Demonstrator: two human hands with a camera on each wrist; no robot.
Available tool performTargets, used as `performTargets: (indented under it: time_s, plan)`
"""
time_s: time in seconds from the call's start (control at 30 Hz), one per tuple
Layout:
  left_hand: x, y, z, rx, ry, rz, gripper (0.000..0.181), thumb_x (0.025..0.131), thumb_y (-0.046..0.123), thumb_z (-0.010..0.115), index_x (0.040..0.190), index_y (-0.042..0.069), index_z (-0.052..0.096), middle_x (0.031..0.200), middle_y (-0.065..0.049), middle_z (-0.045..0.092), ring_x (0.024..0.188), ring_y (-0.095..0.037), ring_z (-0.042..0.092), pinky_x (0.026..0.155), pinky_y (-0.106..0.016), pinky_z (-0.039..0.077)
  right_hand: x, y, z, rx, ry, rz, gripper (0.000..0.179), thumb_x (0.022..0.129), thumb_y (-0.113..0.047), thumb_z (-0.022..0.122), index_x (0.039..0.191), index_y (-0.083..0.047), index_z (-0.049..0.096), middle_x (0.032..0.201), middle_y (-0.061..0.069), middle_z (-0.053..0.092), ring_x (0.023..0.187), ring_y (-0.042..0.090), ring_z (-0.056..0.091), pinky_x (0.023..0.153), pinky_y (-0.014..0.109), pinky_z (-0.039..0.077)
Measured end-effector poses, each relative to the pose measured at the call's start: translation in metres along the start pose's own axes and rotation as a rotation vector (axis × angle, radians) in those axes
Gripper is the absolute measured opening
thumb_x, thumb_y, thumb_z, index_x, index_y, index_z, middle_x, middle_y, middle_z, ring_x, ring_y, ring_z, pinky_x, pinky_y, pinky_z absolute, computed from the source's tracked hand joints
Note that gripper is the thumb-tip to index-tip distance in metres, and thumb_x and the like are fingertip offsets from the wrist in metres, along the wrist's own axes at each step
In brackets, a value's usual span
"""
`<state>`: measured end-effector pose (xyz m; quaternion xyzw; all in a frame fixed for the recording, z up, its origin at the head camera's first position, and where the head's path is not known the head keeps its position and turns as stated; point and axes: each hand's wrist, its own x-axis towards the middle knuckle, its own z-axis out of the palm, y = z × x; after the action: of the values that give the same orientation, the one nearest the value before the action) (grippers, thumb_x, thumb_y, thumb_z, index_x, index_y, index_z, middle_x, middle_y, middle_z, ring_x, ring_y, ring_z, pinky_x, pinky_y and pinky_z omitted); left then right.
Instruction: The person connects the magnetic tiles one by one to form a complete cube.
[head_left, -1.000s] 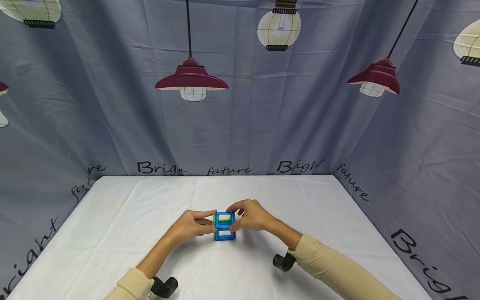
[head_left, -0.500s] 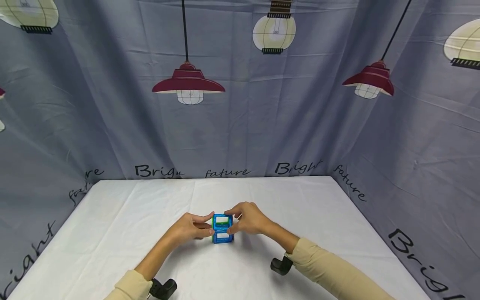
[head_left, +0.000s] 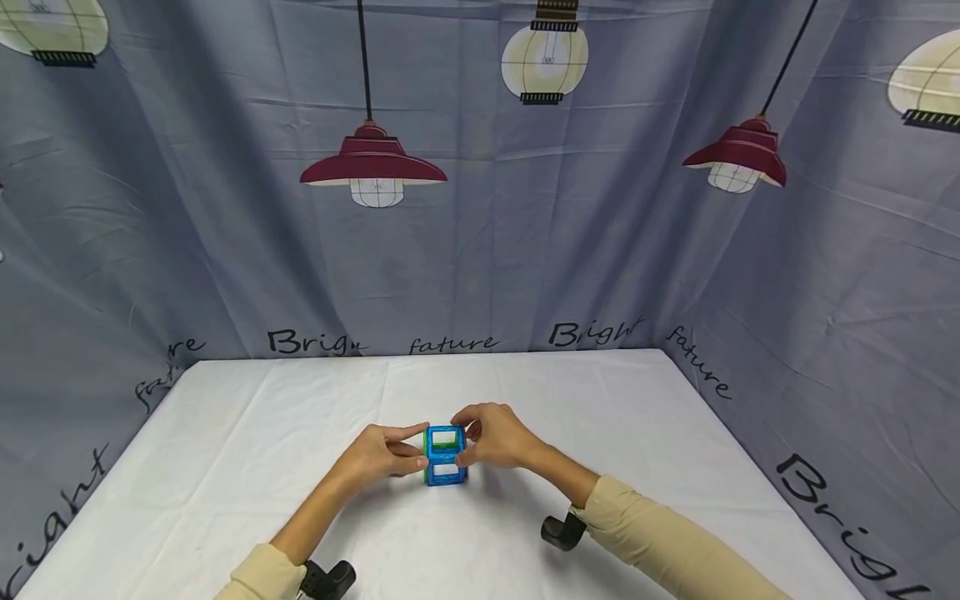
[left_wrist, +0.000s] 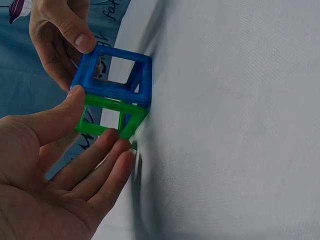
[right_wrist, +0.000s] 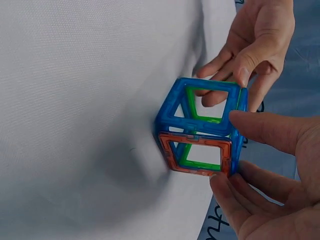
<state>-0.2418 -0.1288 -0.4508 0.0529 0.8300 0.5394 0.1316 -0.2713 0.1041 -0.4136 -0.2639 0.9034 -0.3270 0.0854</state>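
Observation:
A small open-framed cube of magnetic tiles (head_left: 446, 458) stands on the white table between the two hands. Its top and near faces are blue. The left wrist view shows a green tile (left_wrist: 135, 122) on the left side, and an orange-red tile (right_wrist: 226, 157) appears on the right side in the right wrist view. The left hand (head_left: 375, 454) holds the left side, thumb at the blue edge and fingertips against the green tile. From the right, the right hand (head_left: 506, 435) grips the cube, its thumb on the blue edge and fingers at the orange-red tile and far side.
A white cloth covers the table (head_left: 285, 433). Grey-blue curtains (head_left: 465, 250) printed with lamps and lettering stand behind it and along both sides. Black wrist-worn devices (head_left: 562, 532) hang below the forearms near the beige sleeves.
The head view has shifted slightly. Both hands keep to the cube, with only slight finger movement, and the cube stays in place on the table.

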Motion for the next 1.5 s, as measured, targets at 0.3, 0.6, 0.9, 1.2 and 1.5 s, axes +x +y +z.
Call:
performTargets:
  time_s: [0.3, 0.6, 0.9, 1.2, 1.5]
  plan:
    - [-0.001, 0.002, 0.003, -0.024, 0.013, 0.005, 0.062, 0.085, 0.02, 0.083, 0.142, 0.01, 0.061, 0.1, -0.011, 0.079, 0.083, -0.022, 0.074, 0.076, -0.039, 0.061, -0.004, 0.0, 0.003, 0.033, 0.027, 0.006, 0.055, 0.073, -0.014, 0.09, 0.122, 0.001, 0.068, 0.11, 0.011, 0.073, 0.1, 0.029, 0.068, 0.085, 0.039, 0.057]
    - [-0.001, 0.004, 0.006, 0.005, 0.042, 0.006, 0.06, 0.085, 0.021, 0.084, 0.14, 0.01, 0.062, 0.096, -0.009, 0.079, 0.077, -0.021, 0.073, 0.072, -0.038, 0.058, -0.003, 0.001, 0.005, 0.038, 0.032, 0.006, 0.053, 0.074, -0.013, 0.089, 0.121, -0.001, 0.069, 0.112, 0.011, 0.072, 0.099, 0.028, 0.068, 0.085, 0.037, 0.057]
    - [-0.003, 0.005, 0.005, 0.013, 0.029, 0.032, 0.062, 0.085, 0.02, 0.083, 0.141, 0.008, 0.06, 0.096, -0.009, 0.079, 0.078, -0.021, 0.073, 0.072, -0.038, 0.058, -0.003, 0.004, 0.006, 0.068, 0.029, 0.056, 0.062, 0.073, -0.016, 0.09, 0.126, 0.002, 0.064, 0.116, 0.011, 0.07, 0.105, 0.028, 0.067, 0.088, 0.041, 0.056]
    - [-0.002, 0.005, 0.004, 0.088, 0.056, 0.059, 0.06, 0.085, 0.02, 0.083, 0.139, 0.01, 0.063, 0.093, -0.006, 0.079, 0.077, -0.017, 0.071, 0.07, -0.035, 0.056, -0.007, 0.009, 0.007, 0.136, 0.016, 0.108, 0.057, 0.077, -0.022, 0.088, 0.125, -0.001, 0.065, 0.115, 0.012, 0.071, 0.1, 0.024, 0.071, 0.085, 0.04, 0.059]
    - [0.005, 0.011, 0.009, 0.151, 0.109, 0.085, 0.052, 0.084, 0.014, 0.083, 0.133, 0.01, 0.067, 0.086, -0.002, 0.079, 0.083, -0.012, 0.072, 0.084, -0.042, 0.056, -0.006, 0.013, 0.006, 0.143, 0.046, 0.105, 0.056, 0.077, -0.02, 0.088, 0.124, 0.0, 0.066, 0.116, 0.012, 0.071, 0.1, 0.027, 0.071, 0.085, 0.038, 0.059]
